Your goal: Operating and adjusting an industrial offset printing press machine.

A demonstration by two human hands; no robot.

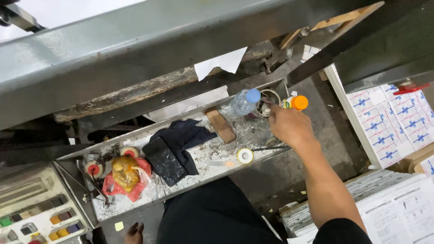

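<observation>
Head view, looking down at your work shelf. Your right hand (291,124) reaches toward two o'clock, fingers curled at a round open container (270,102); whether they grip anything inside it cannot be told, since the fingertips are hidden by the back of the hand. An orange-capped bottle (295,103) lies just beside the knuckles at one o'clock. A clear plastic water bottle (245,102) with a blue cap stands at eleven o'clock, touching the container. Below the wrist, at seven o'clock, lies a roll of white tape (245,156) with a thin dark tool (270,148) near it. Farther along the metal tray (135,203), toward nine o'clock, lie a wooden block (220,125), a dark cloth (185,135), a black phone (163,160) and a yellow bag (125,174). Your left hand is out of view.
</observation>
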